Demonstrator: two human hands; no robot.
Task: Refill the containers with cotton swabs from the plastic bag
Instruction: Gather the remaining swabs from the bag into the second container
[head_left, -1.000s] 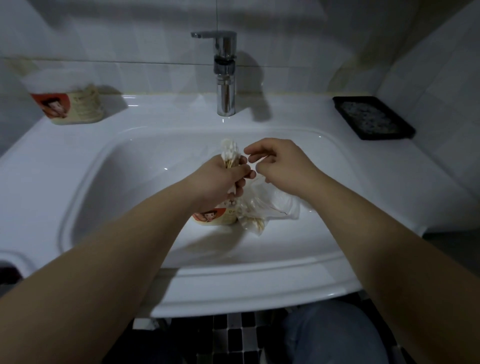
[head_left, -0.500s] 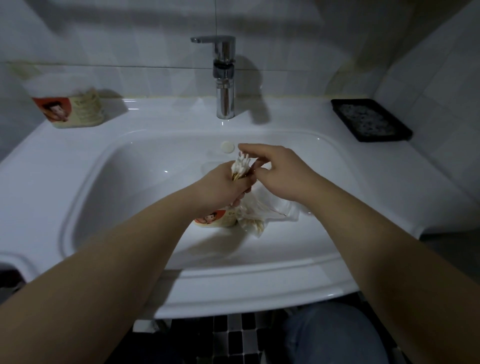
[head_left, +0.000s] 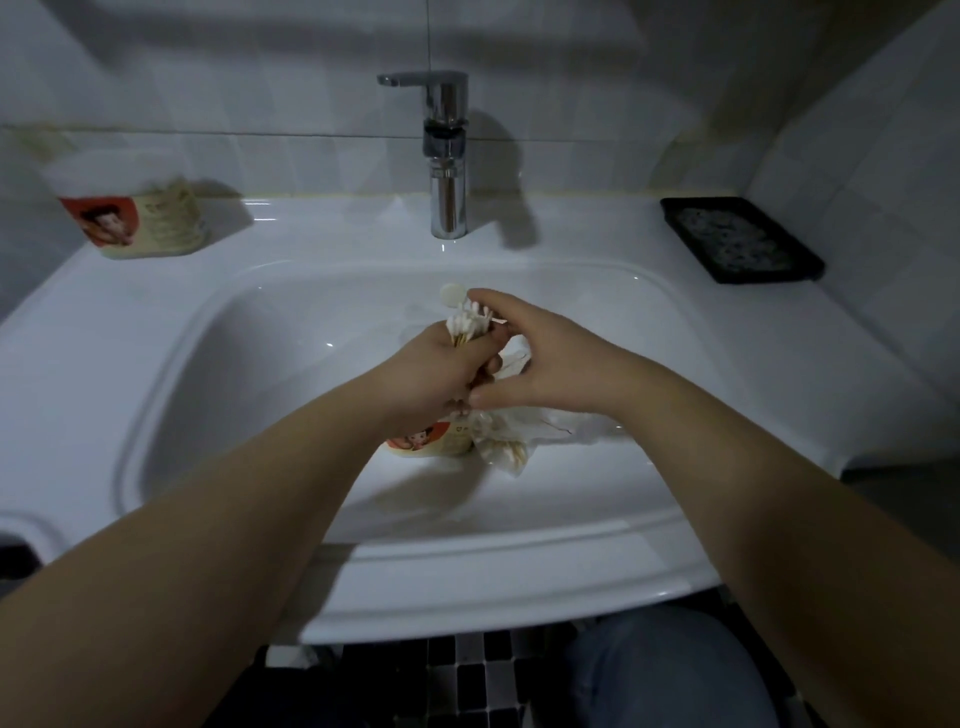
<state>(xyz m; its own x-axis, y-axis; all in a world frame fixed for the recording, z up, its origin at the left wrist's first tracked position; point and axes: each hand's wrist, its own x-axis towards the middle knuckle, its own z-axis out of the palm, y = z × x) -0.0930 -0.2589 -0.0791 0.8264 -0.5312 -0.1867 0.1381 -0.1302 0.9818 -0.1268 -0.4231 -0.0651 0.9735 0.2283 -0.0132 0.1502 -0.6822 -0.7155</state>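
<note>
Container (head_left: 422, 442) half hidden beneath the left hand (head_left: 439, 371), its grip tight round cotton swabs (head_left: 467, 326), tips up toward the faucet (head_left: 448, 156); right hand (head_left: 553, 364) touches them, hold unclear.

the shafts of the white-tipped cotton swabs (head_left: 467, 325) are buried in the grip of the left hand (head_left: 441, 364), which also covers the top of the small cream container with a red label (head_left: 431, 441). the right hand (head_left: 550, 358) hides part of the crumpled clear plastic bag (head_left: 519, 441); whether it pinches the swabs is unclear. the second cream container with a red label (head_left: 140, 218), at the back, is blurred.
</note>
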